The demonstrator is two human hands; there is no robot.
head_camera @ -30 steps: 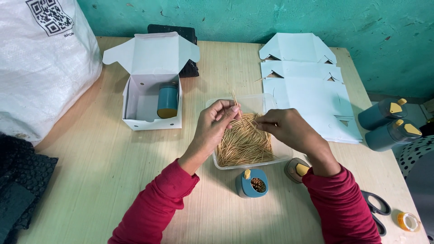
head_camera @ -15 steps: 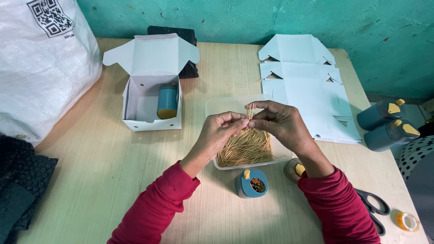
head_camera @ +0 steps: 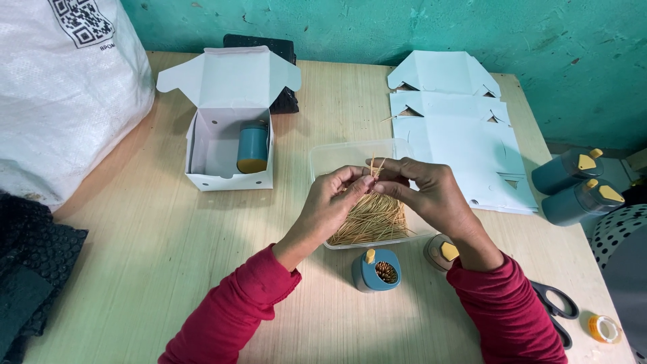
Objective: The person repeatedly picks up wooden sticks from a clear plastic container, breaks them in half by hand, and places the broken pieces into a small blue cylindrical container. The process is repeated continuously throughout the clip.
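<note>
From the head view, the left hand [head_camera: 335,202] and right hand [head_camera: 424,192] meet over the clear tray [head_camera: 337,156], fingertips pinched together on a thin bunch of toothpicks [head_camera: 375,168] above the heap. At six o'clock of the tray stands an open blue holder [head_camera: 377,269] with its lid [head_camera: 441,251] beside. At ten o'clock sits a white box [head_camera: 229,128], flat cartons [head_camera: 458,128] at two.

Long red knit sleeves on both arms, cuffs bunched at wrists; hands [head_camera: 384,199] bare.

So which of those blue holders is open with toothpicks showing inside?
The blue holder just below the hands, nearest the tray. Its lid lies beside it; the others are closed.
</note>
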